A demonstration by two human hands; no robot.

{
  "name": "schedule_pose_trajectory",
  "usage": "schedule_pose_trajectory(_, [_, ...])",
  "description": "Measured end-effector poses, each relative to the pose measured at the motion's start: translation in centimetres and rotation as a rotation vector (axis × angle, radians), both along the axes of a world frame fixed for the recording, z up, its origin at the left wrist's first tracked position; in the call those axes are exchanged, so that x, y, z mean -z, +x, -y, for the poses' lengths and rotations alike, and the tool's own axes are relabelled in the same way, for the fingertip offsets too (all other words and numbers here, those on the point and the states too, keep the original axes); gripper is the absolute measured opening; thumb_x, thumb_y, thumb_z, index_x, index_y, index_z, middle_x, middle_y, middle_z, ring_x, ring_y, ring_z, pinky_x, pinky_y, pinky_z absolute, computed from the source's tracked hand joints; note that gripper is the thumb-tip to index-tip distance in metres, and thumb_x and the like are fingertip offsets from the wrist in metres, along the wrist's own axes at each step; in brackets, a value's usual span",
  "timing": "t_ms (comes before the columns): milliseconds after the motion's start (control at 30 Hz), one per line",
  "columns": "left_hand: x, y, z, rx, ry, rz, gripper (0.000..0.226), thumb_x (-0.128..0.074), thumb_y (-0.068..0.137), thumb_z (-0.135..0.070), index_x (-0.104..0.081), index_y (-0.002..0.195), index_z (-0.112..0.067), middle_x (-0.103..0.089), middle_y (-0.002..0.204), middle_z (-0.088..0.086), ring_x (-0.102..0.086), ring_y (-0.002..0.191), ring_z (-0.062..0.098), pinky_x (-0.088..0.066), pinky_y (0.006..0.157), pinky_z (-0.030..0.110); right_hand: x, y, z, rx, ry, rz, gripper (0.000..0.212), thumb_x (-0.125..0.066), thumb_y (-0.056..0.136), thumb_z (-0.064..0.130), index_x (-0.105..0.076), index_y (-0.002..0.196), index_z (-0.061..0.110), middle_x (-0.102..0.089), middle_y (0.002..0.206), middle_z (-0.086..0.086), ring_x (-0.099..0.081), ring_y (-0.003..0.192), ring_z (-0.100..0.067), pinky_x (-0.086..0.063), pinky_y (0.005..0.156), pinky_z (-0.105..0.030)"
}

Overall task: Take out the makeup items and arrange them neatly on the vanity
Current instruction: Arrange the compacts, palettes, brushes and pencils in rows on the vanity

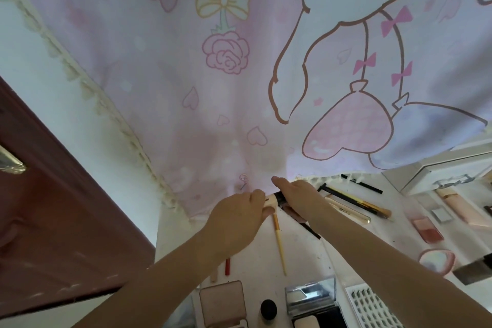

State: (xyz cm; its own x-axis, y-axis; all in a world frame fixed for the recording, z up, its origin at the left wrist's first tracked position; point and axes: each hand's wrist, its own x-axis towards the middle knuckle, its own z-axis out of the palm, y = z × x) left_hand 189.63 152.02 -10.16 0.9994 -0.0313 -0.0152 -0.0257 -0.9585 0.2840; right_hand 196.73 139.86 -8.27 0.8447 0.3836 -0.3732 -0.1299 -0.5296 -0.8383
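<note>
- Both hands meet at the far edge of the white vanity top (170, 247), just under the hem of a pink cartoon-print curtain (226, 104).
- The left hand (237, 218) has its fingers curled round the pale end of a small tube-like makeup item (275, 199); the right hand (298, 194) grips its black end. Whether it is a lipstick or a capped brush is hard to tell, since the fingers cover most of it.
- Containers: three open compacts lie along the near edge. The pink compact (222, 303) shows a pale pink pan; the mirrored compact (310, 298) stands with its lid up over a light pan; a black compact (316, 321) sits just in front of it holding a cream powder.
- A clear lash tray (372, 306) holds rows of small dark lash clusters, too many to count.
- A white drawer box (436, 168) sits far right, with a pink tube (460, 205) near it.
- One yellow-handled brush (279, 245) lies below the hands.
- One red pencil (227, 266) lies beside the left forearm.
- One black round cap (268, 310) sits between the pink and mirrored compacts.
- One blush palette (427, 229) and one round pink puff (436, 261) lie to the right.
</note>
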Motion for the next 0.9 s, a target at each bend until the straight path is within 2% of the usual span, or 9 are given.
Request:
schedule_pose_trajectory(67, [-0.5, 0.2, 0.0, -0.002, 0.032, -0.049, 0.076, 0.003, 0.083, -0.059, -0.044, 0.112, -0.007, -0.038, 0.065, -0.005, -0.051, 0.074, 0.023, -0.035, 0.054, 0.024, 0.2, -0.4, -0.1, 0.097, 0.096, 0.066, 0.046, -0.044, 0.088, 0.022, -0.025, 0.047, 0.015, -0.026, 0.042, 0.001, -0.021, 0.042, -0.014, -0.019, 0.047, -0.025])
schedule_pose_trajectory(167, [-0.8, 0.0, -1.4, 0.144, -0.012, 0.051, 0.092, 0.009, 0.070, -0.070, -0.049, 0.106, -0.008, -0.060, 0.081, 0.003, -0.058, 0.070, 0.022, -0.048, 0.064, 0.035, 0.9, -1.0, 0.2, 0.137, 0.266, 0.205, 0.055, -0.044, 0.085, 0.009, -0.023, 0.037, 0.023, -0.021, 0.041, 0.006, -0.018, 0.042, -0.010, -0.017, 0.049, -0.024])
schedule_pose_trajectory(333, [-1.8, -1.3, -0.9, 0.223, -0.520, -0.131, 0.041, -0.025, 0.089, -0.046, -0.051, 0.083, -0.015, -0.041, 0.061, -0.010, -0.042, 0.052, 0.002, -0.032, 0.054, 0.014, 1.1, -1.6, 1.7, -0.147, 0.399, 0.715, 0.032, -0.035, 0.075, 0.018, -0.022, 0.047, 0.024, -0.017, 0.042, 0.018, -0.023, 0.036, -0.004, -0.016, 0.042, -0.007])
schedule_pose_trajectory(433, [-2.5, -1.2, -1.0, 0.163, -0.443, -0.126, 0.052, -0.025, 0.090, -0.048, -0.056, 0.096, -0.006, -0.059, 0.073, 0.004, -0.056, 0.062, 0.007, -0.042, 0.060, 0.023, 0.6, -1.0, 2.3, -0.213, 0.256, 0.649, 0.033, -0.040, 0.081, 0.033, -0.029, 0.052, 0.023, -0.027, 0.046, 0.011, -0.031, 0.042, -0.007, -0.024, 0.043, -0.012])
schedule_pose_trajectory(533, [-2.8, -1.3, -1.4, 0.129, -0.268, -0.099, 0.035, -0.030, 0.098, -0.038, -0.050, 0.098, -0.010, -0.067, 0.092, 0.005, -0.055, 0.061, 0.015, -0.043, 0.061, 0.025, 0.3, -0.5, 3.3, -0.337, 0.072, 0.412, 0.033, -0.042, 0.095, 0.027, -0.040, 0.062, 0.022, -0.040, 0.044, 0.009, -0.034, 0.038, -0.005, -0.031, 0.047, -0.014])
schedule_pose_trajectory(633, [-2.6, -1.4, -1.1, 0.126, -0.202, -0.106, 0.023, -0.029, 0.099, -0.033, -0.045, 0.101, -0.016, -0.067, 0.094, 0.003, -0.058, 0.066, 0.019, -0.045, 0.063, 0.029, 0.2, -0.5, 4.0, -0.329, 0.173, 0.375, 0.023, -0.048, 0.092, 0.013, -0.049, 0.073, 0.026, -0.054, 0.049, 0.009, -0.048, 0.043, -0.001, -0.041, 0.052, -0.015])
schedule_pose_trajectory(767, [-2.6, -1.0, -1.0, 0.104, -0.237, -0.098, 0.021, -0.028, 0.099, -0.032, -0.043, 0.104, -0.018, -0.068, 0.091, -0.001, -0.064, 0.074, 0.022, -0.048, 0.068, 0.031, 0.0, -0.2, 4.8, -0.363, 0.383, 0.300, 0.029, -0.054, 0.085, -0.006, -0.053, 0.092, 0.022, -0.063, 0.086, 0.006, -0.063, 0.072, 0.000, -0.046, 0.063, -0.013])
schedule_pose_trajectory(833, [-2.4, -0.9, -1.0, 0.104, -0.160, -0.066, 0.027, -0.027, 0.099, -0.034, -0.044, 0.109, -0.015, -0.068, 0.090, -0.001, -0.063, 0.076, 0.020, -0.049, 0.071, 0.033, -0.3, 0.0, 4.7, -0.350, 0.397, 0.199, 0.025, -0.054, 0.088, 0.001, -0.053, 0.095, 0.024, -0.064, 0.091, 0.004, -0.065, 0.077, -0.011, -0.049, 0.064, -0.019])
schedule_pose_trajectory(900, [-2.2, -0.9, -1.0, 0.106, -0.096, -0.036, 0.033, -0.024, 0.099, -0.038, -0.044, 0.110, -0.015, -0.068, 0.091, 0.000, -0.063, 0.076, 0.020, -0.050, 0.072, 0.035, -0.6, 0.0, 4.0, -0.300, 0.321, 0.128, 0.013, -0.045, 0.094, 0.018, -0.055, 0.088, 0.022, -0.066, 0.071, 0.005, -0.063, 0.061, -0.018, -0.047, 0.055, -0.024])
